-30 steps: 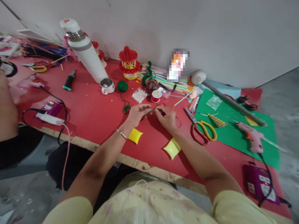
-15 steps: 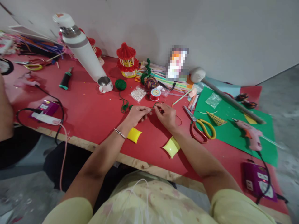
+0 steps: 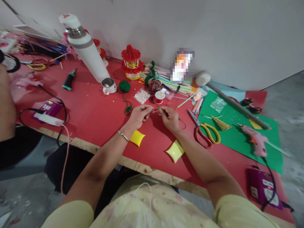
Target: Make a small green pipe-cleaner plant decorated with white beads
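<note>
My left hand (image 3: 140,115) and my right hand (image 3: 171,119) are close together above the red table (image 3: 95,110), fingers pinched. A short, thin dark strand of yarn (image 3: 156,109) runs between the two sets of fingertips; its colour is hard to make out. Green yarn (image 3: 128,108) trails from a green yarn ball (image 3: 124,86) and lies just left of my left hand. Beside my right hand a thin orange-red cord (image 3: 183,123) curves on the table. Two shiny yellow pillow-shaped packets, one brighter (image 3: 137,138) and one paler (image 3: 175,151), lie by my wrists.
Scissors (image 3: 206,134) and a pink glue gun (image 3: 255,139) lie to the right, the gun on green sheet (image 3: 237,141). Behind are a pearl bag (image 3: 142,96), red thread spool (image 3: 159,97), cup (image 3: 109,86), leaning flask (image 3: 89,52) and red-yellow lantern (image 3: 132,63). Another person's arm (image 3: 7,104) is at left.
The strand, looped up between my fingertips before, now looks straighter and shorter. Both hands stay nearly in place, with my right fingers slightly turned. The whole view has shifted a little.
</note>
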A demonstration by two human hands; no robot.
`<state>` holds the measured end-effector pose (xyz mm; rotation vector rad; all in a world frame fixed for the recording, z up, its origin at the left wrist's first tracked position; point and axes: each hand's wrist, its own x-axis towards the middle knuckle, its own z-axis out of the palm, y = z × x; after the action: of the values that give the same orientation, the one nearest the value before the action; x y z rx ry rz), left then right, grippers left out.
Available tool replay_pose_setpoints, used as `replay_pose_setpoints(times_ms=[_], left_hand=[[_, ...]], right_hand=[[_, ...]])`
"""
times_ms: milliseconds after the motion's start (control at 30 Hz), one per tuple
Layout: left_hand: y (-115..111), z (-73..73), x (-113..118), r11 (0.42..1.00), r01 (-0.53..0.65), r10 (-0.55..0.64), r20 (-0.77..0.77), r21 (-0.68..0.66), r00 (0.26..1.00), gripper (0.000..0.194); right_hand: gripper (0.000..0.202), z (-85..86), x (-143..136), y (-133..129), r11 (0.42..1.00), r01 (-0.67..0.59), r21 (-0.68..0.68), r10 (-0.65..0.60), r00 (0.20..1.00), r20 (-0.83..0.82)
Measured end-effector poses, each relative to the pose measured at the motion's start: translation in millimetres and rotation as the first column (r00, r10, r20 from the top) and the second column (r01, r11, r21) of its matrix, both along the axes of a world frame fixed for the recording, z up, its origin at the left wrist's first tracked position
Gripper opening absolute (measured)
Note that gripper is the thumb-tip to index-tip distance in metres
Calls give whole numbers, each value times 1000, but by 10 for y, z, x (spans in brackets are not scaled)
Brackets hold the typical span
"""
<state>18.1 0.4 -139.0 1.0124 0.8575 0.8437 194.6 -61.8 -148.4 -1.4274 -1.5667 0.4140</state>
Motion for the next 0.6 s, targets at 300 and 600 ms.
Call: replay_pose_setpoints(times_ms=[300, 600], left_hand=[[-33, 48, 8, 989, 109, -97, 111, -103, 989, 36], [26, 45, -13, 982, 14, 8, 115, -186, 993, 35]], right_hand=[[24, 32, -17, 3, 1000, -17, -4, 16, 982, -190], [26, 26, -9, 1, 1000, -9, -25, 5, 988, -154]])
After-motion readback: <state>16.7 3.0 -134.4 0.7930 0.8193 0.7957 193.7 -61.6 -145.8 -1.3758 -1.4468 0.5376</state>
